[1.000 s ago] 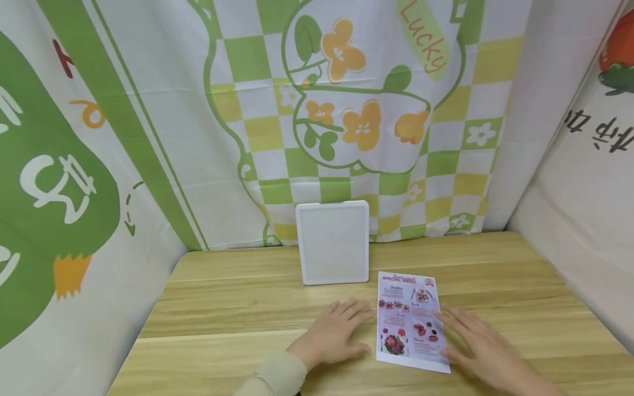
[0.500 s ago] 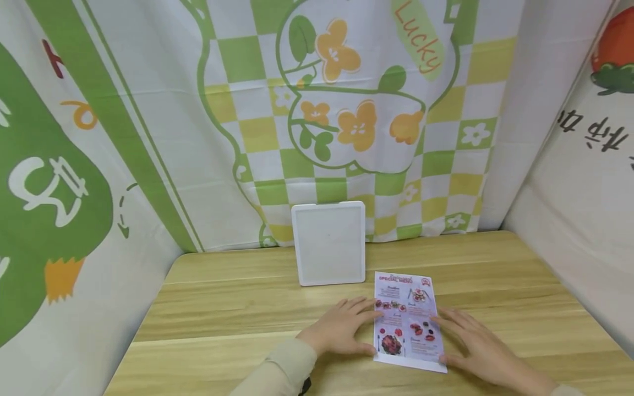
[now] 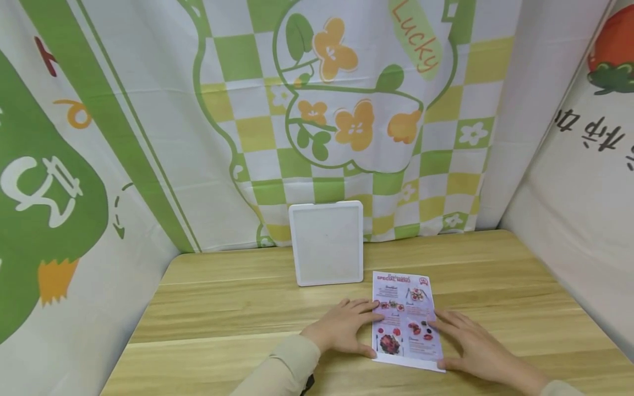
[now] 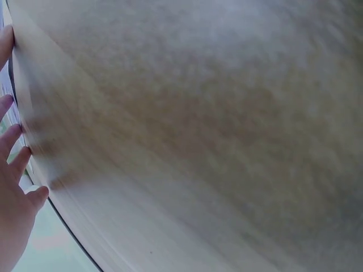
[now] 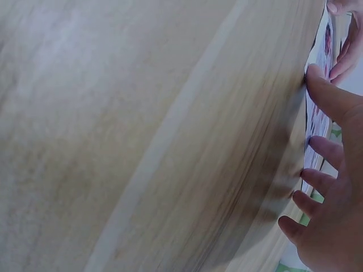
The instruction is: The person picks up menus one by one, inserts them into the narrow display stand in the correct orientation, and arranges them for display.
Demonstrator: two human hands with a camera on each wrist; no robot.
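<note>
A printed menu sheet headed "Special Menu" lies flat on the wooden table, with food pictures on it. At its left edge is my left hand, fingers spread and the fingertips overlapping the paper. My right hand touches the opposite edge, thumb near the lower right corner and fingers along the side. In the right wrist view, the fingertips of the right hand meet the table and the paper's edge. Only part of the left hand shows in the left wrist view, its fingers spread along the table.
Behind the menu, a white framed board stands upright near the back edge of the wooden table. A patterned curtain hangs behind it, and printed cloth walls close in both sides.
My left hand has moved right onto the menu's left edge. The right hand stays at the right edge, its fingers slightly further onto the paper. The head view has shifted slightly.
</note>
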